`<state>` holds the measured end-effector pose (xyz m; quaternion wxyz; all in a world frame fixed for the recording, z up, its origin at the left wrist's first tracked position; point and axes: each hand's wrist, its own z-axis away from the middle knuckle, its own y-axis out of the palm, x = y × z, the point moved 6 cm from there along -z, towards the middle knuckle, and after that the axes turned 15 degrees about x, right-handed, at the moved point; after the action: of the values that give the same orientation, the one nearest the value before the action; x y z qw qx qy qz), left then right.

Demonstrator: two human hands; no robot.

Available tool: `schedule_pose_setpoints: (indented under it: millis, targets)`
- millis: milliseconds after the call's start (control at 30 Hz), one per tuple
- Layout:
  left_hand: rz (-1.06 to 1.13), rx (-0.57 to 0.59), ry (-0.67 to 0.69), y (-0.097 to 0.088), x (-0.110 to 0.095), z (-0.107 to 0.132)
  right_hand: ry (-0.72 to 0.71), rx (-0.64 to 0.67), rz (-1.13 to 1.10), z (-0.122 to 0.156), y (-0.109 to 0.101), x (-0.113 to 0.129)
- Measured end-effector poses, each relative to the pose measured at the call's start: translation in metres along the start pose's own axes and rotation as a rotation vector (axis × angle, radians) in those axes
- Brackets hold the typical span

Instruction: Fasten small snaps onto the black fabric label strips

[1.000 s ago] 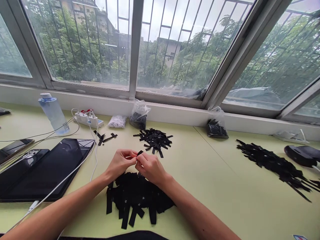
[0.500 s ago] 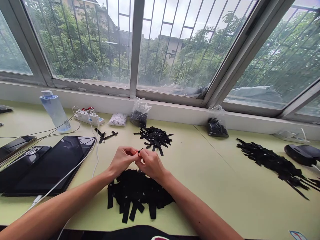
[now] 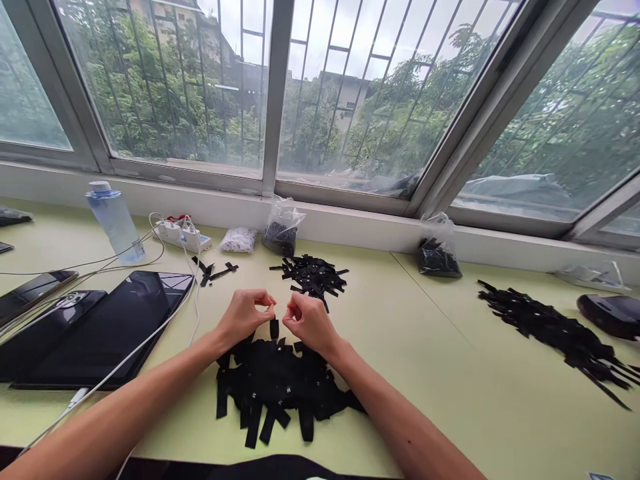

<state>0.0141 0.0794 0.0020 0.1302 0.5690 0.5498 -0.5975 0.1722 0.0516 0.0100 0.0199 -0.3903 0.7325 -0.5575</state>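
My left hand (image 3: 246,313) is closed in a pinch, thumb against forefinger, with a short black fabric strip (image 3: 274,329) hanging down from the fingertips. Just to its right, a small gap away, my right hand (image 3: 311,322) has its fingers curled and pressed together; whether anything is in them is hidden. Both hands hover above the far edge of a wide heap of black fabric strips (image 3: 273,383), some bearing a small white letter M. Beyond the hands lies a smaller pile of black strips (image 3: 315,273).
Tablet (image 3: 115,327), phones and white cables lie left, near a water bottle (image 3: 117,223) and power strip (image 3: 180,235). Along the window wall stand a white packet (image 3: 237,240) and clear bags of black pieces (image 3: 280,233) (image 3: 439,257). More black strips (image 3: 550,333) lie right.
My hands were together around a small black piece and have moved apart. The black strip now hangs from my left hand alone. The view has shifted slightly.
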Motion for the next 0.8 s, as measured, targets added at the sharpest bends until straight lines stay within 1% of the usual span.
schedule_pose_setpoints:
  millis: [67, 167, 233, 300, 433, 500, 600, 700, 800]
  targets:
    - [-0.145, 0.036, -0.01, -0.002, 0.006, -0.001, 0.016, 0.087, 0.088, -0.001, 0.003, -0.006]
    - [-0.341, 0.07, 0.028, -0.005, 0.012, -0.003, 0.013, 0.202, 0.229, -0.001, 0.008, -0.011]
    - [-0.403, 0.074, 0.059, -0.007, 0.014, -0.003, -0.006, 0.242, 0.298, -0.001, 0.011, -0.012]
    - [-0.417, 0.086, 0.08, -0.008, 0.016, -0.004, -0.025, 0.261, 0.317, 0.0, 0.013, -0.013]
    - [-0.466, 0.139, 0.101, -0.005, 0.018, -0.005, -0.058, 0.236, 0.231, 0.002, 0.008, -0.011]
    - [-0.467, 0.142, 0.112, -0.005, 0.016, -0.005, -0.084, 0.188, 0.18, 0.003, 0.002, -0.004]
    - [-0.431, 0.115, 0.127, -0.008, 0.012, -0.003, -0.129, 0.136, 0.104, 0.003, -0.003, 0.013]
    - [-0.424, 0.086, 0.124, -0.011, 0.009, -0.001, -0.15, 0.17, 0.064, 0.002, 0.004, 0.027]
    - [-0.431, 0.077, 0.105, -0.013, 0.008, 0.001, -0.124, 0.25, 0.034, 0.001, 0.017, 0.029]
